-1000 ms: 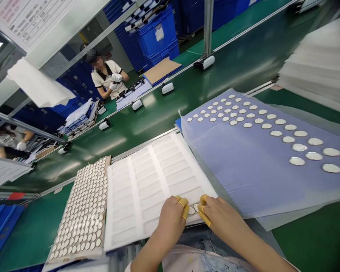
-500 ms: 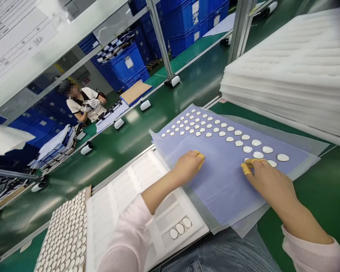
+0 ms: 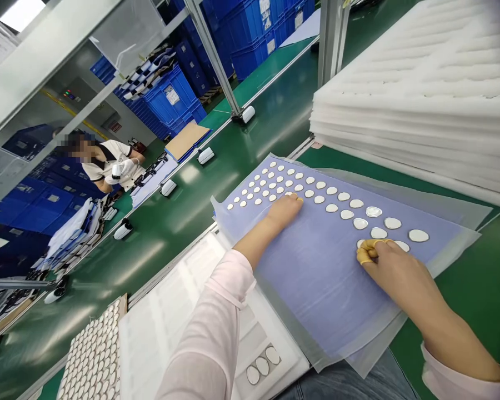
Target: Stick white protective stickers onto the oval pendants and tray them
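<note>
A blue-violet sheet (image 3: pixel 312 266) carries rows of white oval pieces with dark rims (image 3: pixel 347 214), between layers of translucent film. My left hand (image 3: pixel 285 211) is over the sheet, its closed fingertips at the lower row, partly covering one oval piece. What those fingers grip, if anything, is hidden. At the right end of the rows, my right hand (image 3: pixel 400 272) is closed in a pinch, yellow finger cots on its fingertips, next to a half-covered oval piece. Whether it holds one I cannot make out. A white compartment tray (image 3: pixel 162 316) beneath my left arm holds three oval pieces (image 3: pixel 262 366) in its near corner.
A board packed with oval pieces (image 3: pixel 94 355) lies left of the tray. Stacked white foam trays (image 3: pixel 408 111) rise at the right. The green conveyor belt (image 3: pixel 158 222) carries several white devices (image 3: pixel 206 155). Beyond it sits a gloved co-worker (image 3: pixel 112 161), near blue crates (image 3: pixel 173 97).
My left hand has moved forward from bare sheet to the rows of oval pieces. My right hand stays near the same pieces, fingers more curled. The camera view has shifted slightly.
</note>
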`<control>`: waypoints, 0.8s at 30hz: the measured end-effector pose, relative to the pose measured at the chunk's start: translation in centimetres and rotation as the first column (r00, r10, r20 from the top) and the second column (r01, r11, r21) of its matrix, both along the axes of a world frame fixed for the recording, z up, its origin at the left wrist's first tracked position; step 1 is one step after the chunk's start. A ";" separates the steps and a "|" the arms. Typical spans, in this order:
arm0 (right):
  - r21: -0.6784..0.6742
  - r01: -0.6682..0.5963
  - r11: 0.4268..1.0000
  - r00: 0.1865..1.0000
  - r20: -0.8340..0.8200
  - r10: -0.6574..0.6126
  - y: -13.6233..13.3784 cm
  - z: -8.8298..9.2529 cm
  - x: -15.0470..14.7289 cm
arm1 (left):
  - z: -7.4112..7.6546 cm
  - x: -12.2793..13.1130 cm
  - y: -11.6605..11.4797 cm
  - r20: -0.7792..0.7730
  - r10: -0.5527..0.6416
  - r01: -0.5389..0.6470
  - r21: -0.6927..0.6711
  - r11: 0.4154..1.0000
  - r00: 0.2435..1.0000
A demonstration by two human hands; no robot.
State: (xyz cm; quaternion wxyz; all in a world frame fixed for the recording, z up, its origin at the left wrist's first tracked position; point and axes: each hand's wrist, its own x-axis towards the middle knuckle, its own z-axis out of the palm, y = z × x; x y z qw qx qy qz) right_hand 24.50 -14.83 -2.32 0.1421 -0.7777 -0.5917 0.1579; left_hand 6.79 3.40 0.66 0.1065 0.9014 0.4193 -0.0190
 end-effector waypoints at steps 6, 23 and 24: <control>0.015 0.062 0.998 0.990 -0.130 -0.060 -1.1 0.8 0.0 | 2.5 -1.4 -4.4 0.116 0.055 -0.053 -0.017 0.998 0.992; 0.488 -0.232 0.842 0.151 -0.837 0.526 -12.3 5.2 -14.3 | 4.8 -11.7 -33.3 0.720 0.689 -0.072 -0.686 0.724 0.082; 0.488 -0.264 0.832 0.156 -0.830 0.536 -12.6 5.1 -14.4 | 4.7 -11.6 -33.8 0.704 0.710 -0.071 -0.707 0.704 0.029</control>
